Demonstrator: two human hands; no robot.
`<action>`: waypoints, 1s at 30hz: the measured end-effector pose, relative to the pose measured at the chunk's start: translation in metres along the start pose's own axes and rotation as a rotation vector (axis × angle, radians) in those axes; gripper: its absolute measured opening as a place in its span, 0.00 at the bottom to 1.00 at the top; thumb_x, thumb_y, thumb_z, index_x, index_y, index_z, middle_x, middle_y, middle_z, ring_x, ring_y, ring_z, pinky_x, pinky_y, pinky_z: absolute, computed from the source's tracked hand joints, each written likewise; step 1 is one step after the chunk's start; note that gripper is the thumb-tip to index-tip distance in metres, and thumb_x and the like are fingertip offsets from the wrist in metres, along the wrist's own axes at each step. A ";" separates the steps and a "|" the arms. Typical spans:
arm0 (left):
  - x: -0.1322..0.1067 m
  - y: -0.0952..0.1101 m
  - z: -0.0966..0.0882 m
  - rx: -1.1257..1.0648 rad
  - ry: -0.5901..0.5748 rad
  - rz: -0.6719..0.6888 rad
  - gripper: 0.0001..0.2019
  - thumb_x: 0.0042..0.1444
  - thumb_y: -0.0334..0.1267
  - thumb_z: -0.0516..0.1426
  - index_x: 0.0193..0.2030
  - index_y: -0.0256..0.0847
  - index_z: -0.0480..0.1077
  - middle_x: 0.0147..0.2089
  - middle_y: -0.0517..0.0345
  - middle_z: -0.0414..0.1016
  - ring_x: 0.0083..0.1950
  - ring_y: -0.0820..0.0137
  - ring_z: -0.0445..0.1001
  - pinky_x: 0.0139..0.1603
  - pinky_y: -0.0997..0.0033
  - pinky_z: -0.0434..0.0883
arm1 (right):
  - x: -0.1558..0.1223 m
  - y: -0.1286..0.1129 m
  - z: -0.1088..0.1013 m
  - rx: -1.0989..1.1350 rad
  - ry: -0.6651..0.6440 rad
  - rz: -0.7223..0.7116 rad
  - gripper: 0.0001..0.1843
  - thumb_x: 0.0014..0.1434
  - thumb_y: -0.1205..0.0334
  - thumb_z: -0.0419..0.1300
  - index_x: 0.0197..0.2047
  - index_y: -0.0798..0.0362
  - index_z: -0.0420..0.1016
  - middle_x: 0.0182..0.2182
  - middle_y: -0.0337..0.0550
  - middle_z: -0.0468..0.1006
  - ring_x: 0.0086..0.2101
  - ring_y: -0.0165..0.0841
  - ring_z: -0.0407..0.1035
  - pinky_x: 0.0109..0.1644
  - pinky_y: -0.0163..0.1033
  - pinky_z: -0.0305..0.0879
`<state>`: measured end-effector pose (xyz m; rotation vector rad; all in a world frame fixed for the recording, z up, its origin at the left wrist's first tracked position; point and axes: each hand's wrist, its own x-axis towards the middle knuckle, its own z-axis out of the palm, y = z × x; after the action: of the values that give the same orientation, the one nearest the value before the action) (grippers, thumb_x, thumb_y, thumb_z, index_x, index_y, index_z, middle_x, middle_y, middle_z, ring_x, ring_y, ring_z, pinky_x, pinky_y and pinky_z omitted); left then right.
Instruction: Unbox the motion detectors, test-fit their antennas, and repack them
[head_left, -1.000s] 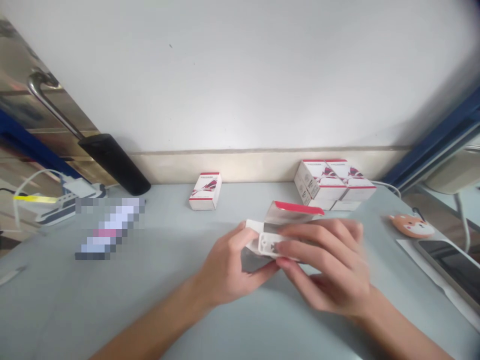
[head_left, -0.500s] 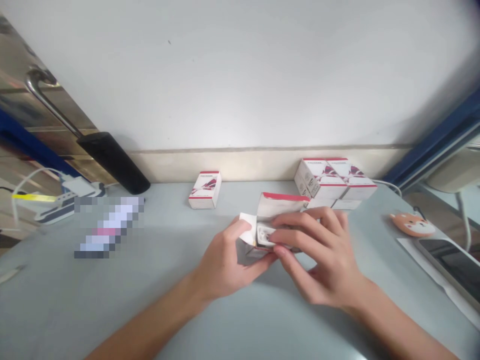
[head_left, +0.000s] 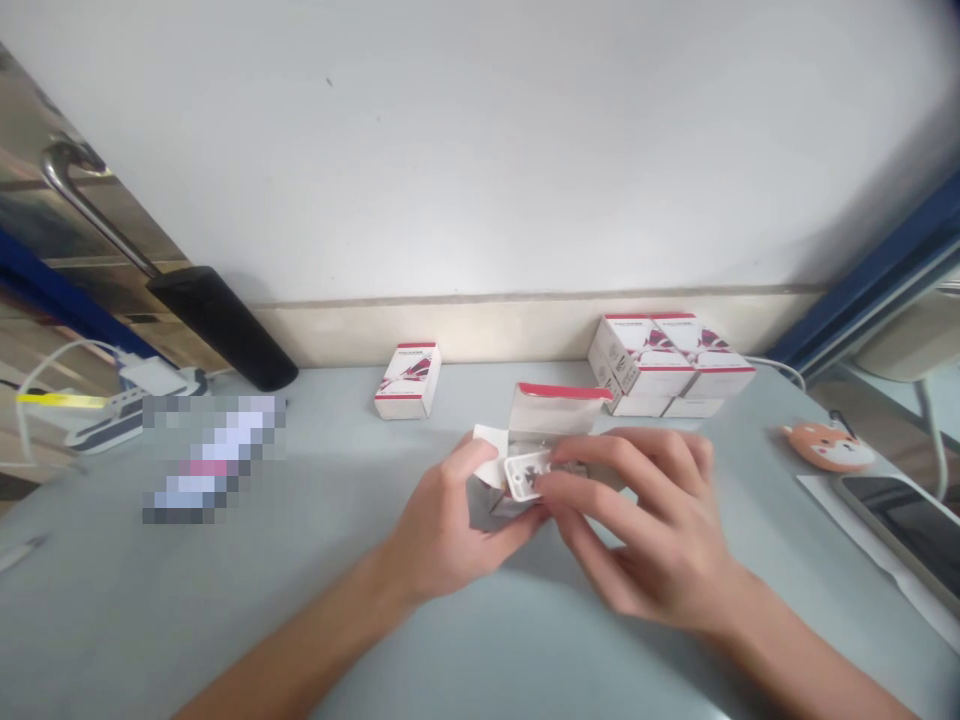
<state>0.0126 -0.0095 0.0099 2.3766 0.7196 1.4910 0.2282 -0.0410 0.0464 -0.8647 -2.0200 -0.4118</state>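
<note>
My left hand [head_left: 450, 525] is closed round the left side of a small white and red carton [head_left: 559, 412], its thumb on the white side flap [head_left: 489, 455]. The carton's lid stands up at the back. In its mouth sits a white plastic piece [head_left: 520, 478] with a raised rim and small holes, tilted, its left end showing. My right hand [head_left: 652, 520] has its fingertips pinched on that piece from the right. These fingers cover the rest of the piece and much of the carton.
One closed carton [head_left: 409, 380] lies at the back, and several more are stacked [head_left: 667, 365] at the back right. A blurred-out device [head_left: 225, 450] and a power strip [head_left: 135, 405] are at left. An orange animal-face case [head_left: 829, 445] and a phone [head_left: 907, 520] lie at right.
The white plastic piece has tilted up and shows more of its rim in the carton's mouth. My right fingers have shifted with it; my left hand keeps its hold.
</note>
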 end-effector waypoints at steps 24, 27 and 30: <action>0.000 -0.003 0.002 0.100 0.055 0.058 0.31 0.57 0.34 0.68 0.62 0.48 0.57 0.36 0.64 0.71 0.30 0.70 0.75 0.29 0.73 0.74 | 0.006 -0.010 0.001 0.206 0.053 0.114 0.14 0.61 0.77 0.64 0.48 0.53 0.78 0.38 0.42 0.83 0.37 0.35 0.70 0.41 0.45 0.55; 0.000 -0.004 0.002 0.092 0.065 0.055 0.31 0.58 0.36 0.68 0.62 0.47 0.57 0.36 0.64 0.72 0.29 0.71 0.74 0.29 0.73 0.74 | 0.007 -0.010 0.001 0.206 0.057 0.113 0.14 0.61 0.77 0.64 0.48 0.53 0.80 0.38 0.43 0.82 0.37 0.34 0.70 0.40 0.44 0.55; 0.000 -0.003 0.002 0.105 0.059 0.029 0.31 0.57 0.35 0.69 0.61 0.49 0.59 0.36 0.65 0.72 0.30 0.71 0.75 0.31 0.72 0.75 | 0.006 -0.010 -0.001 0.205 0.093 0.127 0.16 0.61 0.80 0.62 0.47 0.53 0.81 0.35 0.43 0.80 0.36 0.35 0.70 0.39 0.44 0.55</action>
<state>0.0140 -0.0067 0.0077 2.4384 0.7993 1.5784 0.2193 -0.0457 0.0521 -0.8253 -1.8723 -0.1668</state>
